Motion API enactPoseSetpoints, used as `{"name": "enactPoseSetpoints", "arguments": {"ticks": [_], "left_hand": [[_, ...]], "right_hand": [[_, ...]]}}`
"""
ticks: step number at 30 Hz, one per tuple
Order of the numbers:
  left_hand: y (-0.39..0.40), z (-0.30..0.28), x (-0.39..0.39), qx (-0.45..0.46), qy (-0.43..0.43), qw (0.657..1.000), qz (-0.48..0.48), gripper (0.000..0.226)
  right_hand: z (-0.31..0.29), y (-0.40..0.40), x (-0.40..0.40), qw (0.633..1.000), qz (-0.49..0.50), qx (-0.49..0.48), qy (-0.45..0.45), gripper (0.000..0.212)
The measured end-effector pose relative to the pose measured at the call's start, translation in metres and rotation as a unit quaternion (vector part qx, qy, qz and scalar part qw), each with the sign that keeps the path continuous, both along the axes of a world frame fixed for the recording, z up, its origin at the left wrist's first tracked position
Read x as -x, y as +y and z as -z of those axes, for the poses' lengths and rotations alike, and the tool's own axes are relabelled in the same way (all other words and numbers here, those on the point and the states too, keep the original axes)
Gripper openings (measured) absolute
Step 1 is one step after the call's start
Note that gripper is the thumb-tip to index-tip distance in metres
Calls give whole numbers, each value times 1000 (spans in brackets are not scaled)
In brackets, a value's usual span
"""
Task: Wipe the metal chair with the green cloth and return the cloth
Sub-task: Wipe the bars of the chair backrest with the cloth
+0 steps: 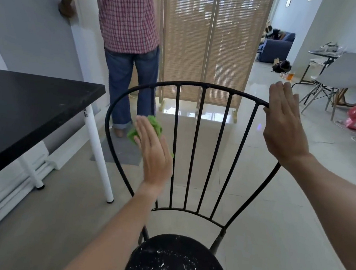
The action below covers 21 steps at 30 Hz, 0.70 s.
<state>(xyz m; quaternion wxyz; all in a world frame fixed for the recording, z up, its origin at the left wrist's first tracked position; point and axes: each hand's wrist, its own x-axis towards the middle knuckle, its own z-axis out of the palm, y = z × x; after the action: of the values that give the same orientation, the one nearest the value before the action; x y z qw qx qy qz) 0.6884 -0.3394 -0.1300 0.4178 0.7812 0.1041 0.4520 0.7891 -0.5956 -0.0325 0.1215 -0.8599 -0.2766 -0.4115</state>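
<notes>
A black metal chair point(195, 150) stands right in front of me, its curved back with thin vertical bars facing away and its round black seat speckled with white. My left hand point(153, 154) holds a crumpled green cloth point(151, 127) just inside the left side of the back frame, beside the leftmost bar. My right hand point(284, 127) rests on the top right curve of the back frame, thumb hooked under the rail and fingers stretched out.
A black-topped table point(27, 104) with white legs stands close on the left. A person point(128, 40) in a checked shirt and jeans stands beyond the chair by a slatted screen point(208, 38). A white chair point(337, 75) and small table are at far right.
</notes>
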Motion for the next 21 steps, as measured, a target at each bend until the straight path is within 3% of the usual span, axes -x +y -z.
{"name": "enactPoseSetpoints", "arguments": {"ticks": [7,11,15,18,21], "left_hand": [[-31,71,13,83,41,995,-49,59],[-45,124,26,192,150,967,-70,57],[-54,150,34,238,218,939,-114,60],[-59,132,28,262,194,936,-129,57],[-63,97,20,250,88,957,-118,56]], "right_hand": [[0,-1,-3,1000,3,-6,-5,58],[2,0,-3,1000,1,-6,-5,57],[2,1,-3,1000,1,-10,-6,55],[2,0,-3,1000,2,-7,-6,56],[1,0,-1,1000,2,-7,-5,54]]}}
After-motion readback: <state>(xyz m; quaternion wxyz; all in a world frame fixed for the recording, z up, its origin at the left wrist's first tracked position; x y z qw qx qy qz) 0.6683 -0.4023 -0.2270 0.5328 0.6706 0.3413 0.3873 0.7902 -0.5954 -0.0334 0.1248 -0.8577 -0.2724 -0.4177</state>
